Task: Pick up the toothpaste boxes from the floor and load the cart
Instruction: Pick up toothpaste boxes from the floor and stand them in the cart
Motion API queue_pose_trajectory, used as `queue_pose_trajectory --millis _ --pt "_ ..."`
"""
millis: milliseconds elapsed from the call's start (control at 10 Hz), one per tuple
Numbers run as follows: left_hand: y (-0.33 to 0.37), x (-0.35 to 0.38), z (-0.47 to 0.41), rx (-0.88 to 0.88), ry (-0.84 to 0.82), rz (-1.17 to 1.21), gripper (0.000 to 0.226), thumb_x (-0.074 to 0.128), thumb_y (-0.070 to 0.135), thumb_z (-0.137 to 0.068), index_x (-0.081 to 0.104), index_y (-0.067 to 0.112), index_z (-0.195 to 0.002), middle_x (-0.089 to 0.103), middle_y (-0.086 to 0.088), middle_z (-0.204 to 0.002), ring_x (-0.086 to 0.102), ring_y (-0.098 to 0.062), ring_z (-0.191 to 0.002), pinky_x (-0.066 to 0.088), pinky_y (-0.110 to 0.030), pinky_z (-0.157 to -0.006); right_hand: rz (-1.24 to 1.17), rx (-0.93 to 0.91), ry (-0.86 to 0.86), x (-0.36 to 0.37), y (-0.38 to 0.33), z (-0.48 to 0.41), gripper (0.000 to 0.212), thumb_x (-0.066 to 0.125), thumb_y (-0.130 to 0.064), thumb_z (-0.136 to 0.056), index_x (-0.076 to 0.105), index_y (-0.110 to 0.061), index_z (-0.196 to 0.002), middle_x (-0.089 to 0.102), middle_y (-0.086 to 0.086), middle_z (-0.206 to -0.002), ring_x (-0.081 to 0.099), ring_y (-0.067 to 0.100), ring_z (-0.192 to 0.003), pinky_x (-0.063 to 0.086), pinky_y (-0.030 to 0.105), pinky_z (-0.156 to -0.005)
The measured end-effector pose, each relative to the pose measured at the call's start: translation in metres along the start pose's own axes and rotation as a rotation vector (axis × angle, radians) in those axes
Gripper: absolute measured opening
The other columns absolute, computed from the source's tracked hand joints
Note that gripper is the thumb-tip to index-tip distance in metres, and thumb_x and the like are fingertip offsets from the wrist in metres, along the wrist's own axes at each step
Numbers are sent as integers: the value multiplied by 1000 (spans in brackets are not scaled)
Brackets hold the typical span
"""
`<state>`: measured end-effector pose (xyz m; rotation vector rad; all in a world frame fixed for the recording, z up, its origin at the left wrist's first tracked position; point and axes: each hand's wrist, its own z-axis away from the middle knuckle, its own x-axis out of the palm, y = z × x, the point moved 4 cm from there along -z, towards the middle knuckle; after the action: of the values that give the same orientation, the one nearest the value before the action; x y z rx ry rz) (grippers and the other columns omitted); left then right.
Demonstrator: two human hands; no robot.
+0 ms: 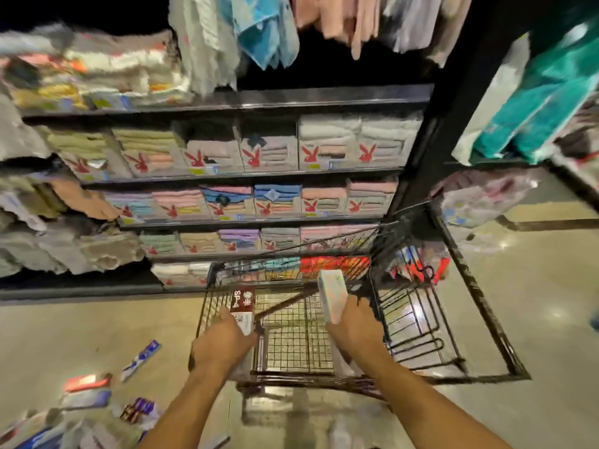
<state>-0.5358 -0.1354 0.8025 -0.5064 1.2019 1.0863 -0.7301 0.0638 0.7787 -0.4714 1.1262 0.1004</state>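
You held one box in each hand over the cart [291,338] at centre frame: left hand [223,345] fingers curled round the red box [243,303], right hand [353,325] fingers wrapped round the white box [332,293]. Best to lower both to the mesh and lay them flat, not drop them; more boxes [86,382] lay on the floor [81,332], lower left

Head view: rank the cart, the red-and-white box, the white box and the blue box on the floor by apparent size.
1. cart
2. red-and-white box and white box, too alike to rank
3. blue box, though it lies farther from the camera
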Motion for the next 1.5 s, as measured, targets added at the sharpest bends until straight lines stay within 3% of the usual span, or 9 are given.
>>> queue_pose_trajectory --millis 100,300,400,500,600,900,1100,1300,1500 --pt "36 13 -30 35 -34 -23 68 63 69 -82 43 16 -119 55 6 -89 56 -8 -67 42 -25 -52 22 32 -20 -3 22 -37 71 70 -57 -82 43 -15 -132 47 7 -127 56 28 -114 53 41 -82" --pt "62 69 -120 54 -107 1 59 65 58 -86 39 17 -120 57 7 -84 60 -4 -58 53 -25 -48 32 80 -76 43 47 -117 70 69 -57 -84 40 -15 -132 46 7 -129 54 27 -116 56 39 -84" --pt "64 119 -176 31 -134 -20 63 66 58 -85 36 18 -124 52 10 -93 56 -4 -65 44 -21 -47 2 129 -100 86 53 -164 62 66 -54 -87 39 -18 -130 45 4 -123 55 21 -111 59 36 -81" --pt "60 177 -228 5 -158 24 65 70 56 -83 33 19 -121 49 10 -90 58 -8 -67 52 -26 -52 -20 162 -124 135 59 -209 50 61 -45 -93 40 -19 -129 46 3 -117 57 19 -104 60 38 -81" --pt "49 238 -274 -36 -210 44 64 74 51 -83 33 18 -120 46 11 -81 54 -4 -59 42 -20 -48 -22 229 -131 182 64 -251 50 64 -39 -89 41 -20 -128 49 4 -116 62 23 -99 59 41 -79" --pt "23 362 -356 -112 -217 40 72 70 52 -83 31 12 -129 55 -4 -103 61 -21 -77 54 -35 -62 36 232 -220 324 90 -346 44 43 -34 -95 21 -20 -131 50 18 -142 49 39 -129 43 51 -105" --pt "23 389 -371 -106 -186 51 74 76 51 -77 29 17 -123 59 -7 -104 65 -29 -84 53 -38 -63 26 379 -90 330 84 -367 43 32 -37 -96 36 -17 -134 48 6 -122 54 25 -105 50 37 -73" --pt "29 389 -372 -82 -191 -8 74 76 51 -79 29 14 -123 56 -10 -105 64 -30 -82 43 -33 -56 100 386 -77 340 90 -365 68 62 -33 -95 27 -9 -148 47 11 -128 55 25 -105 59 38 -73" --pt "36 383 -369 -74 -188 -72 69 73 56 -80 29 16 -116 51 -7 -102 54 -20 -73 25 -25 -44 97 418 -81 339 91 -364 72 60 -37 -99 22 -7 -153 46 15 -140 52 29 -122 57 42 -92"
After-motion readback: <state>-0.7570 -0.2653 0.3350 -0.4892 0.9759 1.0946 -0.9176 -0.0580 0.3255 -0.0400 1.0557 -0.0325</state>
